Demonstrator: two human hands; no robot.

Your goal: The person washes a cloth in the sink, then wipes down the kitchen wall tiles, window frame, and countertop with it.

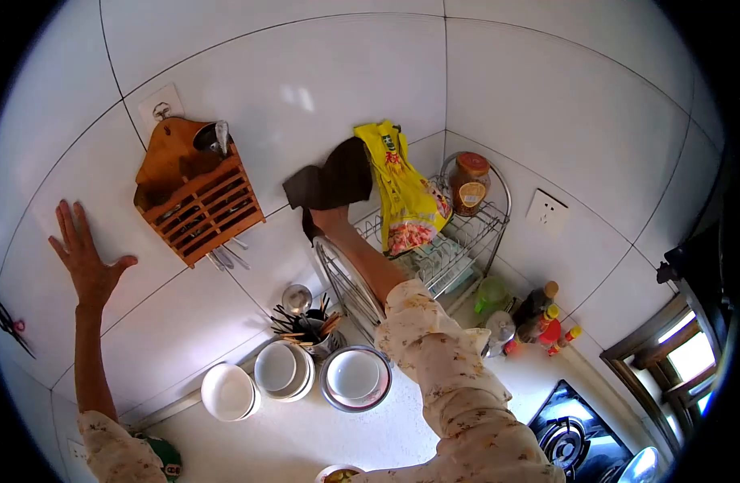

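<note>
My left hand lies flat against the white tiled wall at the left, fingers spread, with nothing in it. Near the middle, my right hand is at the lower edge of a dark brown cloth, which is pressed on the wall; the cloth hides most of its fingers. Just right of the cloth, a yellow printed bag stands on a wire rack. Left of the cloth hangs a wooden utensil holder.
A jar stands on the rack. Below are chopsticks, stacked bowls, a basin and more bowls on the counter. Sauce bottles and a gas stove are at right; scissors hang far left.
</note>
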